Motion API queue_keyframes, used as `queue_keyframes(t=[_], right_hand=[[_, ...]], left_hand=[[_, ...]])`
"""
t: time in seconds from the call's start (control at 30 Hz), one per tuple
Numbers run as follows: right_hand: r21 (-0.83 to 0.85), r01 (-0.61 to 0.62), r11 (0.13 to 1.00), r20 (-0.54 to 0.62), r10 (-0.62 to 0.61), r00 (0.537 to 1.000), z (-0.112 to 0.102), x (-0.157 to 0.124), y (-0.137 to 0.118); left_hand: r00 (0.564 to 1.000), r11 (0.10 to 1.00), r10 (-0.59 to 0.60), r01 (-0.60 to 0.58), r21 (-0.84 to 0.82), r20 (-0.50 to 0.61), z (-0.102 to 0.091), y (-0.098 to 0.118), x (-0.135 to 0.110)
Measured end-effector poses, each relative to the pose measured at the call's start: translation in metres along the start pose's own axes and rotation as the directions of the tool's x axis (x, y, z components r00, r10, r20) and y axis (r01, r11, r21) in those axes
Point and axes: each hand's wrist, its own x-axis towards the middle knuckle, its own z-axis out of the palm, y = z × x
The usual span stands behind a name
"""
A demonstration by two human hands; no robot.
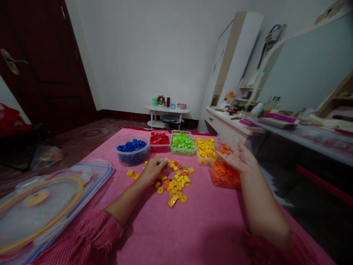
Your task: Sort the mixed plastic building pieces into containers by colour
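My left hand reaches over a scattered pile of toy bricks, mostly yellow with a few orange, red and green ones. Its thumb and fingers are pressed together; whatever they hold, if anything, is hidden. To the right, my right hand is turned palm up with its fingers loosely extended. A few orange toy bricks lie on those fingers, above the clear container of orange bricks. Just left of that hand stands a container of yellow bricks.
A round tub of blue bricks, a red-brick box and a green-brick box line the table's far side. Clear lids are stacked at left on the pink cloth. A cluttered dresser stands at right.
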Motion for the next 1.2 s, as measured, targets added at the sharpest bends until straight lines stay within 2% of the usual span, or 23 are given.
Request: queue_keyframes(t=[0.1, 0.2, 0.27, 0.33, 0.43, 0.53, 0.6, 0.67, 0.73, 0.8, 0.9, 1.03, 1.2], right_hand=[[-0.038, -0.030, 0.999, -0.065, 0.028, 0.997, -0.004, -0.001, -0.003], [-0.202, -0.056, 0.978, -0.215, 0.011, 0.977, -0.007, 0.001, -0.005], [-0.328, -0.022, 0.944, -0.287, -0.077, 0.955, -0.007, 0.003, -0.004], [-0.438, 0.077, 0.896, -0.292, -0.223, 0.930, -0.002, 0.006, -0.001], [-0.578, 0.249, 0.777, -0.187, -0.423, 0.887, 0.015, 0.006, 0.006], [-0.726, 0.375, 0.576, 0.080, -0.471, 0.878, 0.040, -0.001, 0.021], [-0.786, 0.457, 0.415, 0.312, -0.372, 0.874, 0.058, -0.006, 0.038], [-0.809, 0.517, 0.282, 0.477, -0.199, 0.856, 0.073, -0.011, 0.058], [-0.825, 0.543, 0.155, 0.545, -0.030, 0.838, 0.083, -0.015, 0.078], [-0.833, 0.552, 0.045, 0.553, 0.071, 0.830, 0.088, -0.017, 0.092], [-0.849, 0.525, -0.062, 0.518, 0.106, 0.849, 0.089, -0.020, 0.099], [-0.874, 0.434, -0.217, 0.426, 0.085, 0.901, 0.090, -0.027, 0.093], [-0.881, 0.352, -0.317, 0.335, 0.109, 0.936, 0.094, -0.036, 0.084]], left_hand=[[1.000, 1.000, 0.013, -0.013, 0.015, 0.003, -0.001, -0.002, 0.001], [1.000, 1.000, 0.028, -0.028, 0.015, 0.006, -0.001, -0.004, 0.002], [0.999, 0.999, 0.046, -0.046, 0.025, 0.009, -0.001, -0.004, 0.001], [0.997, 0.995, 0.075, -0.076, 0.065, 0.012, 0.000, -0.002, 0.000], [0.993, 0.984, 0.108, -0.114, 0.139, 0.046, -0.002, 0.005, -0.002], [0.975, 0.978, 0.095, -0.130, 0.166, 0.201, -0.008, 0.013, -0.002], [0.924, 0.974, 0.072, -0.146, 0.171, 0.375, -0.014, 0.015, -0.001], [0.836, 0.967, 0.032, -0.165, 0.195, 0.548, -0.020, 0.014, -0.001], [0.748, 0.947, -0.024, -0.196, 0.255, 0.663, -0.025, 0.013, -0.001], [0.715, 0.905, -0.076, -0.243, 0.349, 0.695, -0.026, 0.012, -0.003], [0.739, 0.831, -0.116, -0.294, 0.473, 0.664, -0.025, 0.014, -0.006], [0.800, 0.735, -0.071, -0.362, 0.573, 0.596, -0.020, 0.021, -0.010], [0.853, 0.639, -0.071, -0.359, 0.680, 0.517, -0.014, 0.030, -0.015]])
